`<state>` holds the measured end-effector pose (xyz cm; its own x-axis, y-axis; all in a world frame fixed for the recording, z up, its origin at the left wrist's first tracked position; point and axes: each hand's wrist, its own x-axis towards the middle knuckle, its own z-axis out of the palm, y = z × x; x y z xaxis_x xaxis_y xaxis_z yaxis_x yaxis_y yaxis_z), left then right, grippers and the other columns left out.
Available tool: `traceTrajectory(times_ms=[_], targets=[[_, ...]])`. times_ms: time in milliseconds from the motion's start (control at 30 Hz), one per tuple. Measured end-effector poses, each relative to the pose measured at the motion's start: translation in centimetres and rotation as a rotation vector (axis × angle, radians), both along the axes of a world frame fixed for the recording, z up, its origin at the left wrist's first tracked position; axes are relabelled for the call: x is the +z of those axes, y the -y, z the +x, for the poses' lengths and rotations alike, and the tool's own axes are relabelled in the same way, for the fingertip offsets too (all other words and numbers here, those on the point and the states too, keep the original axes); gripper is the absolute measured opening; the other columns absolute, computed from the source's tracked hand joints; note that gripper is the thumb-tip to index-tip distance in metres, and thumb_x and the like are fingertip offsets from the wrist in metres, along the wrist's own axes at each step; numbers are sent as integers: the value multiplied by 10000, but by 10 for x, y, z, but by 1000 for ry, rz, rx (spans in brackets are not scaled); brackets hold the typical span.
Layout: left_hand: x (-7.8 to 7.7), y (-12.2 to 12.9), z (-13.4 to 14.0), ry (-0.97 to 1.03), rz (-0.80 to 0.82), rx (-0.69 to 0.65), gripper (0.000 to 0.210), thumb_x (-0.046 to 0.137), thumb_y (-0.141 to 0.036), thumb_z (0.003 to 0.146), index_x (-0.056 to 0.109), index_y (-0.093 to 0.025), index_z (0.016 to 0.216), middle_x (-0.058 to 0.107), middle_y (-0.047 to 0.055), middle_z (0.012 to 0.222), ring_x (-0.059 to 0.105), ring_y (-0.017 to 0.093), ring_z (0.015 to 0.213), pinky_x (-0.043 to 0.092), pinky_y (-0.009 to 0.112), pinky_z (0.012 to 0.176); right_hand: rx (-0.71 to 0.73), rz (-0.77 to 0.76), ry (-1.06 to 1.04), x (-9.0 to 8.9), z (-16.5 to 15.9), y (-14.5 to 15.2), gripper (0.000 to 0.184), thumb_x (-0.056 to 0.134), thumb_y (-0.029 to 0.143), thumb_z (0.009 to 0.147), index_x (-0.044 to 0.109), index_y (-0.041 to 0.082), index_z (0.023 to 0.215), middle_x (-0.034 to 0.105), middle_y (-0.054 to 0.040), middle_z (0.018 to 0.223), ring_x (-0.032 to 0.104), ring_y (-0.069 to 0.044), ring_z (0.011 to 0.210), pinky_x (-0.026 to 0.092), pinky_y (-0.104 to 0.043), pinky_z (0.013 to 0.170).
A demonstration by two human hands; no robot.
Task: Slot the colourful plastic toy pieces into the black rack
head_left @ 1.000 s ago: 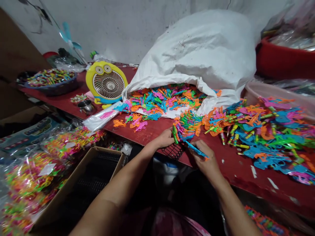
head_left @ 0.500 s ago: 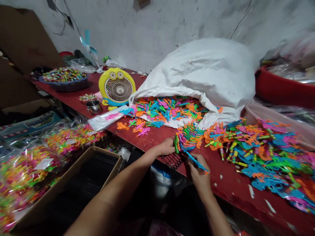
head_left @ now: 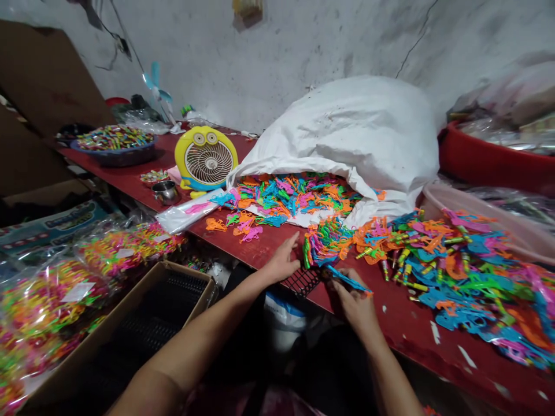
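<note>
My right hand [head_left: 355, 303] grips a flat blue plastic toy piece [head_left: 347, 278] with a bit of orange at its near end. Fingers spread, my left hand [head_left: 282, 261] rests at the front of the red table, holding nothing I can see. Just right of its fingertips, a row of colourful plastic toy pieces [head_left: 327, 240] stands stacked closely together. Below that row, a black wire grid [head_left: 303, 282] lies at the table edge between my hands.
A white sack [head_left: 347, 124] spills plastic pieces [head_left: 286, 196] behind my hands. At right lies a heap of pieces with small yellow-banded tubes [head_left: 463, 277]. A yellow fan [head_left: 211, 159], metal cup [head_left: 165, 192] and tube-filled basin [head_left: 113, 151] stand leftward. A cardboard box [head_left: 169, 289] sits lower left.
My left hand has come away from the stacked row, moving left with its fingers opening. My right hand still holds the blue piece, slightly lower and further right. The view has shifted slightly.
</note>
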<state>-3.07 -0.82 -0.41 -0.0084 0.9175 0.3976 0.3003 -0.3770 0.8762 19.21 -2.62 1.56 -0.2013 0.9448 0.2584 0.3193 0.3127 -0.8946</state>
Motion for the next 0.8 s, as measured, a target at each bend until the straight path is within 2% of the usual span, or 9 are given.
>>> traceTrajectory(times_ms=[133,200,267,333,400,467,567,700,800], targets=[[25,46,8,-66,143,346,340,562,-156,847,635,-177,1178,647,91,1047,633,180,905,535,337,829,49,70,134,26,5,8,193,560,398,868,603,212,840,615,-15,744,552,-176,702,434,-285,653],[42,66,18,-159,303,244,275,607,-236,866,664,-205,1134,668,79,1035,622,193,962,506,346,876,152,69,242,37,4,12,195,546,391,872,604,221,794,608,-12,708,531,-174,667,416,-284,624],[56,78,29,-266,317,107,439,700,-369,822,635,-205,1224,667,105,1149,602,238,1050,473,389,924,245,53,315,42,0,16,218,561,398,847,582,226,715,587,-8,653,497,-170,619,385,-282,575],[64,82,37,-306,242,35,429,719,-403,809,671,-193,1180,695,103,1096,609,246,1001,457,396,904,287,8,334,40,-5,20,261,585,422,822,550,222,657,559,-2,611,460,-158,581,346,-273,535],[64,81,39,-233,132,11,253,693,-363,835,735,-184,1010,716,72,919,619,214,882,453,363,846,312,-91,277,35,-9,25,276,595,451,825,565,209,697,550,6,623,450,-143,576,335,-261,527],[61,78,38,-55,17,10,179,676,-334,843,747,-173,876,696,48,812,614,180,803,454,313,776,345,-220,172,29,-12,31,282,596,476,845,590,198,800,543,19,652,464,-132,588,351,-249,540],[56,76,37,268,-176,7,243,710,-376,795,729,-143,862,680,40,805,610,149,725,460,254,663,353,-346,67,21,-14,42,323,596,506,858,567,189,801,487,40,630,448,-113,566,346,-236,536],[56,79,40,541,-411,-42,359,763,-450,722,694,-119,843,665,17,700,585,115,599,463,224,588,360,-349,30,16,-11,52,353,564,514,892,548,184,769,439,42,634,411,-102,572,319,-228,525],[57,81,42,564,-409,-59,353,781,-444,710,695,-120,821,675,13,707,585,104,611,469,212,609,392,-321,-8,17,-9,53,316,553,482,912,578,180,824,452,34,683,402,-103,611,323,-225,545]])
